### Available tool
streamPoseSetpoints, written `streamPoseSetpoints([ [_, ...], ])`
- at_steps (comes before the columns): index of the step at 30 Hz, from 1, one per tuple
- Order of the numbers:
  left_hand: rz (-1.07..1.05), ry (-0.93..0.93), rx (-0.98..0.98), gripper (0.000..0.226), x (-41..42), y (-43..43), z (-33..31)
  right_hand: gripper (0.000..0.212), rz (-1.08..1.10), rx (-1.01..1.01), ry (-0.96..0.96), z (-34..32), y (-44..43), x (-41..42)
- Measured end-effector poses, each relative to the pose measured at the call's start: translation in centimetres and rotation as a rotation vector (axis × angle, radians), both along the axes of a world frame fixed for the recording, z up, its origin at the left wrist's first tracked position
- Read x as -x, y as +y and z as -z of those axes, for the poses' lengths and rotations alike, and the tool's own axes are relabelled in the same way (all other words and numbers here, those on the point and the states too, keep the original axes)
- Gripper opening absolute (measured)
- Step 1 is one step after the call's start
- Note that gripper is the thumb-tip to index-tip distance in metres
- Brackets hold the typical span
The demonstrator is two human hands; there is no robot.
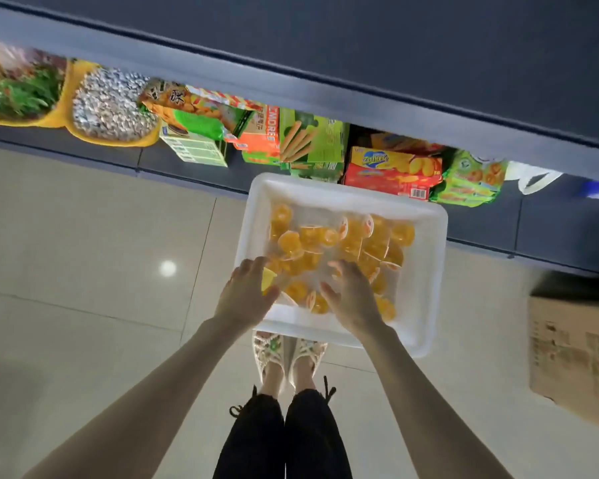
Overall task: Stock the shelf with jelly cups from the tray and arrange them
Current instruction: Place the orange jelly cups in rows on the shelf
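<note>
Looking down in the head view, I see the white tray point(427, 271) on the tiled floor point(83, 243) just beyond my sandals point(287, 350), its far edge close to the bottom shelf point(550, 219). Orange jelly cups point(312, 236) lie jumbled inside it, some tipped on their sides. My left hand point(246, 295) is at the tray's near left corner, thumb and fingers curled around a yellow cup point(268, 280), probably a jelly cup, though blur softens it. My right hand point(353, 299) is over the near middle of the tray, fingers spread and holding nothing; I cannot tell whether they touch the cups below. The two hands are apart. Snack boxes point(312, 143) stand on the shelf, with yellow bowls of wrapped sweets point(111, 108) at far left. A cardboard box point(578, 350) sits on the floor at right.
</note>
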State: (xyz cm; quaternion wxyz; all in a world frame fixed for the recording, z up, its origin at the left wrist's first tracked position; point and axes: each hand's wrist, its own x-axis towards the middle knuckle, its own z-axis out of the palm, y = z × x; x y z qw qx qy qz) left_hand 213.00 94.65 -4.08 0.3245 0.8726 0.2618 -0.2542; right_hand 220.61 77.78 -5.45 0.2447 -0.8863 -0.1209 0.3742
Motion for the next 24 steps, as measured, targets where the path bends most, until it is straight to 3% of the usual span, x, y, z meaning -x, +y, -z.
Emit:
streamPoseSetpoints([
  [5, -0.079, 0.023, 0.014, 0.051, 1.4, -0.5, 6.3, 0.044, 0.191, -0.056, 0.18, 7.2, 0.5, 2.0],
  [13, -0.257, 0.007, 0.037, 0.062, 1.0, -1.3, 12.4, 0.063, 0.323, -0.114, 0.343, 13.9, 1.0, 3.0],
  [18, -0.348, -0.009, 0.067, 0.062, 1.0, -1.6, 14.8, 0.08, 0.248, -0.112, 0.296, 16.5, 1.3, 3.4],
  [24, -0.413, -0.048, 0.106, 0.061, 1.3, -1.4, 15.1, 0.061, 0.344, -0.188, 0.302, 16.6, 1.0, 3.2],
])
